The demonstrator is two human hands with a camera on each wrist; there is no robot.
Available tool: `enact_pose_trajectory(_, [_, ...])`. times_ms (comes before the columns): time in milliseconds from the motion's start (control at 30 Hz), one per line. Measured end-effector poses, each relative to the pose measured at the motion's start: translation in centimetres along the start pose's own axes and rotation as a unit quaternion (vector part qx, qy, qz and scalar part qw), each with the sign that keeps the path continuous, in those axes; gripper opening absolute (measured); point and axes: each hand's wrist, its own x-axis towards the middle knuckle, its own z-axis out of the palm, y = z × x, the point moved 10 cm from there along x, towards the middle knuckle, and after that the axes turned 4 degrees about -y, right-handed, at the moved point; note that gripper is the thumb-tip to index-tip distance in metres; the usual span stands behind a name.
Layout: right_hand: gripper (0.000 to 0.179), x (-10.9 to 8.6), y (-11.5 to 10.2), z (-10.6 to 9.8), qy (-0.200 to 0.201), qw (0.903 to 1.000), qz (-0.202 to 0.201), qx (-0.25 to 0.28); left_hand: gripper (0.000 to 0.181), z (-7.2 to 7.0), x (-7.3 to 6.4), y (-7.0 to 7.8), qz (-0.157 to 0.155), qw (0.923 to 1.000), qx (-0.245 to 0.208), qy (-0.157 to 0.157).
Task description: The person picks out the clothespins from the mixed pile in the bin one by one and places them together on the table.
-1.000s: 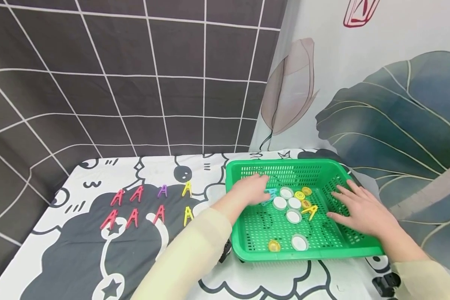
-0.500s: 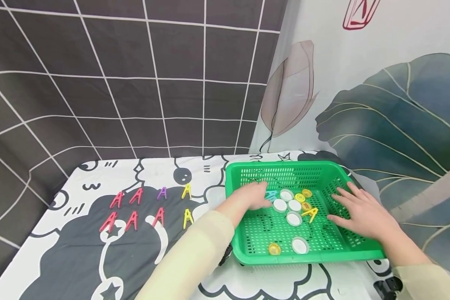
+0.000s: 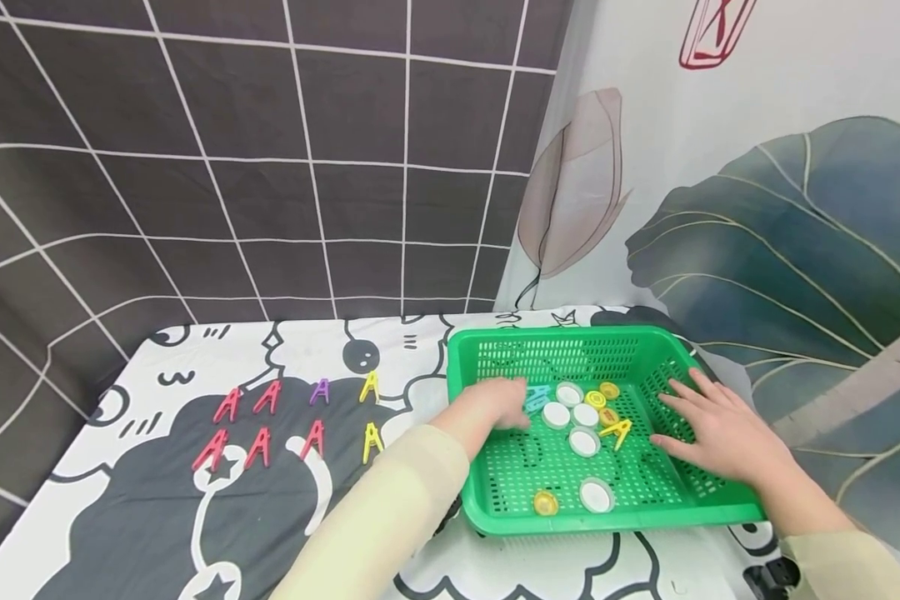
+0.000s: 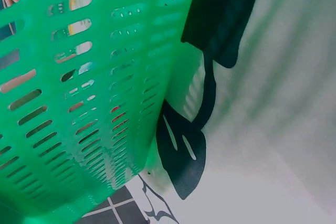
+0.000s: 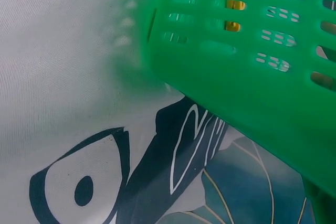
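While the blue clips (image 3: 537,400) lie beside the left hand (image 3: 498,402) in the basket (image 3: 607,523), I cannot tell its grip; the right hand (image 3: 723,433) spreads wide at the basket's right end. Probably light and stiff, the clips suit pinching mid-leg.

I see blue clips (image 3: 537,399) lying just beside my left fingers (image 3: 516,390), inside an upright green perforated basket (image 3: 615,522).

See green slotted basket (image 5: 226,72) filling upper right, with yellow pieces (image 5: 236,4) showing through. Note white cloth (image 5: 63,66), printed black-outlined eye (image 5: 83,190) lower left, blue leaf-patterned backdrop (image 5: 241,182) at bottom.
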Motion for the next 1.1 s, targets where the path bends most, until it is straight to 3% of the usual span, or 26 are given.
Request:
enact_pose_trajectory(233, [0.069,0.1,0.0,0.1,-0.005,1.0,0.0,0.001,0.061,0.7,0.2,1.4,0.063,0.9962,0.059,-0.007])
enact_pose_trajectory(733, [0.07,0.1,0.1,0.3,-0.008,1.0,-0.002,-0.003,0.071,1.5,-0.4,1.2,0.045,0.9916,0.121,-0.01])
enact_pose_trajectory(1100, [0.069,0.1,0.0,0.4,-0.009,0.9999,-0.005,-0.001,0.064,1.6,-0.8,1.4,0.054,0.9916,0.117,-0.013])
